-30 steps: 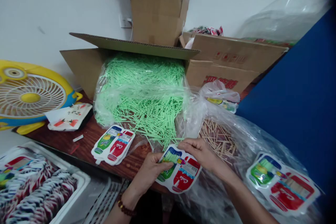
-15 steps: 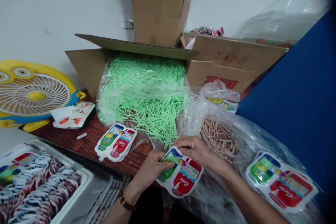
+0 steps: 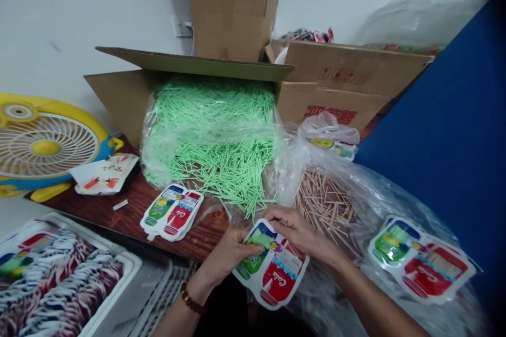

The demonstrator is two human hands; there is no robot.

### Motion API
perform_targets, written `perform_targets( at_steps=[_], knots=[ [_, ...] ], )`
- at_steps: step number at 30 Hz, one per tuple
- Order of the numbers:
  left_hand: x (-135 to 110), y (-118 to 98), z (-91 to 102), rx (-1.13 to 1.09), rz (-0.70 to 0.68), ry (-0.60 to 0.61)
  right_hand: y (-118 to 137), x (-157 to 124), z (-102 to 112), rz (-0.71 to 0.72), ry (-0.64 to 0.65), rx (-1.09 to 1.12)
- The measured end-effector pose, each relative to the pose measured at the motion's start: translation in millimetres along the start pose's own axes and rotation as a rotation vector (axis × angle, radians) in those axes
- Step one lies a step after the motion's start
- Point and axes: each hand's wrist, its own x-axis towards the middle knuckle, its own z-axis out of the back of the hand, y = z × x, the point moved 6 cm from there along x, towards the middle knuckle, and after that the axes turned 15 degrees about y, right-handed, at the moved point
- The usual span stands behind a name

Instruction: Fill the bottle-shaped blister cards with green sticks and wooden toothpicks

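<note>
My left hand (image 3: pixel 223 259) pinches the left side of a bottle-shaped packet (image 3: pixel 273 268) printed with a green and a red "Cola" bottle. My right hand (image 3: pixel 298 230) grips the packet's top edge, fingers curled over it. Both hands hold it just off the front edge of the wooden table (image 3: pixel 130 213). Directly behind them a heap of green sticks (image 3: pixel 213 139) spills from a plastic-lined cardboard box (image 3: pixel 122 92). Brown wooden sticks (image 3: pixel 326 202) lie in clear plastic to the right of my right hand.
A small stack of the same packets (image 3: pixel 173 211) lies on the table at left, another stack (image 3: pixel 421 266) on plastic at right. A white tray (image 3: pixel 118 279) of filled packets is lower left. A yellow fan (image 3: pixel 43 145), more cardboard boxes (image 3: pixel 340 89) and a blue panel (image 3: pixel 446 131) surround the table.
The hands have stayed on the packet, which has tilted and dropped slightly toward me. The view has shifted a little.
</note>
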Motion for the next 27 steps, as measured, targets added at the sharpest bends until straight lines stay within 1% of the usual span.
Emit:
perform_targets(
  at_steps=[4,9,12,15,17,20,23,27],
  knots=[
    [0.4,3.9,3.2,0.033,0.035,-0.027,-7.6,0.8,-2.7,0.021,-0.004,0.054],
    [0.8,3.8,0.9,0.033,0.041,0.003,-8.8,1.2,-7.1,0.013,0.030,0.062],
    [0.0,4.4,0.3,-0.006,0.048,0.007,-8.8,-1.8,-5.7,-0.030,0.005,0.049],
    [-0.6,5.8,0.3,-0.017,0.052,0.012,-13.0,-5.8,-3.6,-0.088,-0.034,0.083],
    [-0.5,7.1,0.4,-0.027,0.049,0.018,-18.3,-8.3,-2.0,-0.121,-0.079,0.141],
    [0.4,9.1,0.7,-0.043,0.043,0.025,-26.1,-11.5,1.8,-0.145,-0.179,0.224],
    [1.5,10.5,1.9,-0.049,0.032,0.025,-32.0,-11.6,5.8,-0.149,-0.230,0.258],
    [0.4,12.1,6.0,-0.086,0.005,0.013,-46.2,-15.8,23.7,-0.153,-0.413,0.412]
  ],
)
